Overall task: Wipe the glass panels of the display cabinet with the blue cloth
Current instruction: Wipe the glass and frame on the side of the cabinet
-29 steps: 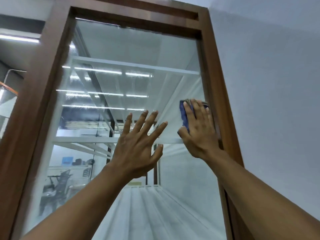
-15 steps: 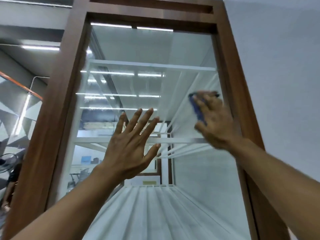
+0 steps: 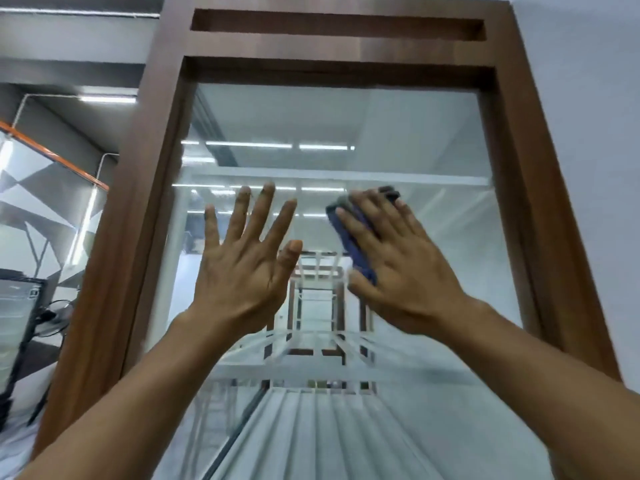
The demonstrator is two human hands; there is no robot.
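Note:
A tall display cabinet with a brown wooden frame (image 3: 156, 188) fills the view, its front glass panel (image 3: 398, 140) reflecting ceiling lights. My right hand (image 3: 398, 265) lies flat with straight fingers on a folded blue cloth (image 3: 349, 242) and presses it against the glass near the panel's middle, a little right of centre. Most of the cloth is hidden under the palm. My left hand (image 3: 246, 261) is spread wide with fingers straight, held against or just in front of the glass to the left of the cloth; I cannot tell if it touches.
A plain pale wall (image 3: 588, 133) runs along the cabinet's right side. White shelves (image 3: 311, 372) show through the glass. To the left are a glass partition with an orange rail (image 3: 55, 157) and a standing fan (image 3: 55, 320) low down.
My right hand has slid the cloth left from the panel's right edge toward the middle. The view has tilted up, showing the cabinet's top frame. My left hand stays spread.

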